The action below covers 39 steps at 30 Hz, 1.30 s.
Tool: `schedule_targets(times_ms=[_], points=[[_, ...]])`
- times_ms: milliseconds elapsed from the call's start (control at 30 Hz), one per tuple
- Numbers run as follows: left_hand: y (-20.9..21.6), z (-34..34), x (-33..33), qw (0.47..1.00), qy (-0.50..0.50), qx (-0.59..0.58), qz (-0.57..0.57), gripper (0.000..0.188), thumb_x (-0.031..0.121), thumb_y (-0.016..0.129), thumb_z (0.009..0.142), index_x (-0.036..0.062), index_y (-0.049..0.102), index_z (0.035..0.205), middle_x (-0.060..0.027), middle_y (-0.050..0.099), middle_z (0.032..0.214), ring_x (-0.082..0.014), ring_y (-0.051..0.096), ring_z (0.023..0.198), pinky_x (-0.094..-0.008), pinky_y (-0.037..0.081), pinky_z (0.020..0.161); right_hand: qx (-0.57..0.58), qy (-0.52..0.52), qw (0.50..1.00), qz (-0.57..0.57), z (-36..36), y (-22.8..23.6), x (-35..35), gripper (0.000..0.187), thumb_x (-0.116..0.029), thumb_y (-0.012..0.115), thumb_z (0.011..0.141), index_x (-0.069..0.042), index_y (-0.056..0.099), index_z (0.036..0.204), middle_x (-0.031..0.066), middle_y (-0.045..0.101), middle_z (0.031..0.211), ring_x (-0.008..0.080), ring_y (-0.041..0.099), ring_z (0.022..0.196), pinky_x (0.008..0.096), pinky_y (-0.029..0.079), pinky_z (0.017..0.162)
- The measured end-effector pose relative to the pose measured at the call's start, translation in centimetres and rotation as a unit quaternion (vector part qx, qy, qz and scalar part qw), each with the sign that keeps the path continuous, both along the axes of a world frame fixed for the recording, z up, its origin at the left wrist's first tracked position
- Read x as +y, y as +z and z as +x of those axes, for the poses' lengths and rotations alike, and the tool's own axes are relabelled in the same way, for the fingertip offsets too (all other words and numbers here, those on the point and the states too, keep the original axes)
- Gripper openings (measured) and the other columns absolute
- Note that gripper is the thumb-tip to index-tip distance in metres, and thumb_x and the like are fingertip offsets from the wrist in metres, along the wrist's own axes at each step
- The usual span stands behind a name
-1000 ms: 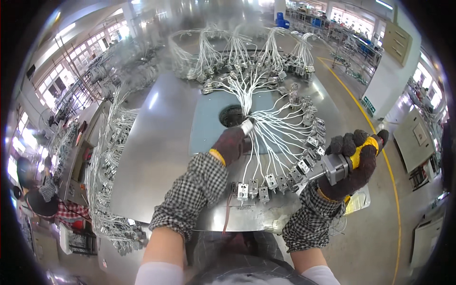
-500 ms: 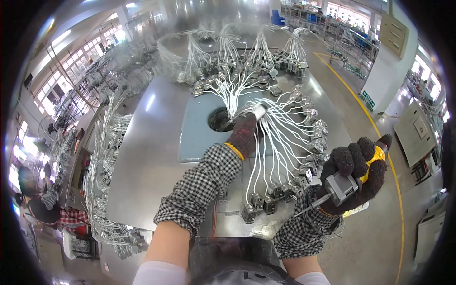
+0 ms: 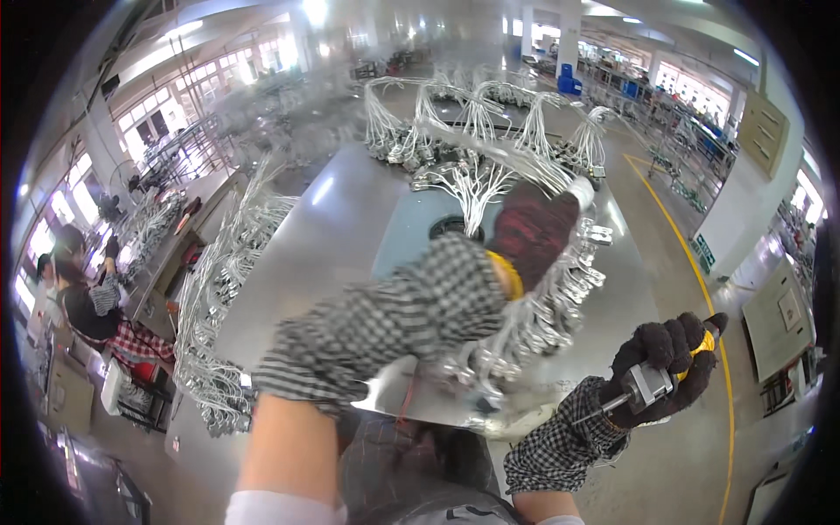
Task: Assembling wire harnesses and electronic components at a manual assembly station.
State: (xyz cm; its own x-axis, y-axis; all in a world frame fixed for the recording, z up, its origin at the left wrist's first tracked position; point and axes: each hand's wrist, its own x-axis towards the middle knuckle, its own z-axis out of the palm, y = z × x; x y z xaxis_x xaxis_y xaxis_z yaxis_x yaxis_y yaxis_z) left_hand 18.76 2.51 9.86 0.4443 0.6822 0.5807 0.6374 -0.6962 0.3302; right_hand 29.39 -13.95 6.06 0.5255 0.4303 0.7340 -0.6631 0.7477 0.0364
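From where I stand, the left hand point(image 3: 535, 229), in a dark knitted glove, has swung across to the right side of the metal table point(image 3: 280, 254), taking the white cable bundle point(image 3: 580, 193) with it. Half a second ago its gathered end was beside the round dark opening point(image 3: 451, 227) in the blue-grey plate point(image 3: 398, 232); now it is well to the right of it. The glove is closed around the gathered cables near that end. The small metal fittings point(image 3: 534, 337) smear along the table's right side, so I judge they are being dragged along; whether any are lifted clear I can't tell.

This seems to leave the space around the opening to the other fan of white cables point(image 3: 472, 194), spread just beyond it.

The right hand point(image 3: 678, 357) has barely changed its hold: curled around a grey square-bodied device point(image 3: 647, 385) with a slim metal rod, off the table's right edge. More cable bunches point(image 3: 483, 118) stand along the far end.
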Motion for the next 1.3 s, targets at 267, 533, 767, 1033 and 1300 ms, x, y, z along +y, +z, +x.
schedule_targets(times_ms=[267, 533, 767, 1033, 1300], points=[[10.8, -26.1, -7.3, 0.948, -0.044, -0.033, -0.313, 0.062, 0.046, 0.055, 0.098, 0.0008, 0.045, 0.139, -0.0179, 0.06, 0.126, -0.027, 0.064, 0.108, -0.0385, 0.051, 0.1, 0.069, 0.106, 0.991, -0.054, -1.2, -1.1, 1.0, 0.04, -0.015, 0.058, 0.096, -0.009, 0.047, 0.134, 0.0004, 0.043, 0.088, 0.0115, 0.045, 0.069, 0.0321, 0.041, 0.065], [-0.9, -46.0, -20.0, 0.941, 0.297, -0.155, 0.043, 0.031, 0.018, 0.049, 0.1, 0.0007, 0.062, 0.121, -0.0145, 0.069, 0.109, -0.0266, 0.067, 0.097, -0.0363, 0.051, 0.087, -0.04, 0.244, 0.96, -0.132, -0.7, -2.3, 3.4, 0.023, -0.011, 0.065, 0.088, -0.013, 0.042, 0.091, -0.0039, 0.037, 0.075, 0.0133, 0.037, 0.075, 0.0307, 0.037, 0.069], [-12.2, -64.7, -22.1, 0.881, 0.443, 0.153, -0.061, 0.028, 0.01, 0.05, 0.096, 0.0002, 0.058, 0.121, -0.0235, 0.061, 0.118, -0.0399, 0.058, 0.109, -0.044, 0.047, 0.092, -0.108, 0.217, 0.958, -0.154, -0.8, -4.9, 4.0, 0.027, -0.01, 0.059, 0.091, 0.001, 0.052, 0.115, 0.0105, 0.052, 0.097, 0.0204, 0.051, 0.083, 0.0381, 0.047, 0.078], [-24.6, -76.7, -11.6, 0.695, 0.701, -0.118, -0.104, 0.049, 0.039, 0.056, 0.093, 0.0016, 0.061, 0.125, -0.0284, 0.062, 0.118, -0.0418, 0.06, 0.11, -0.0462, 0.046, 0.093, -0.002, 0.196, 0.958, -0.21, -6.6, -3.6, 1.9, 0.016, 0.001, 0.054, 0.089, -0.006, 0.04, 0.093, 0.0036, 0.036, 0.085, 0.017, 0.037, 0.074, 0.0343, 0.035, 0.072], [-26.9, -76.6, -7.2, 0.728, 0.666, -0.161, 0.03, 0.055, 0.049, 0.058, 0.088, 0.0028, 0.067, 0.117, -0.0246, 0.064, 0.12, -0.0386, 0.061, 0.11, -0.0469, 0.046, 0.093, 0.056, 0.057, 0.948, -0.309, -1.8, -3.8, 0.0, 0.025, -0.005, 0.058, 0.088, 0.0, 0.045, 0.108, 0.0044, 0.038, 0.083, 0.0178, 0.04, 0.077, 0.0343, 0.037, 0.075]])
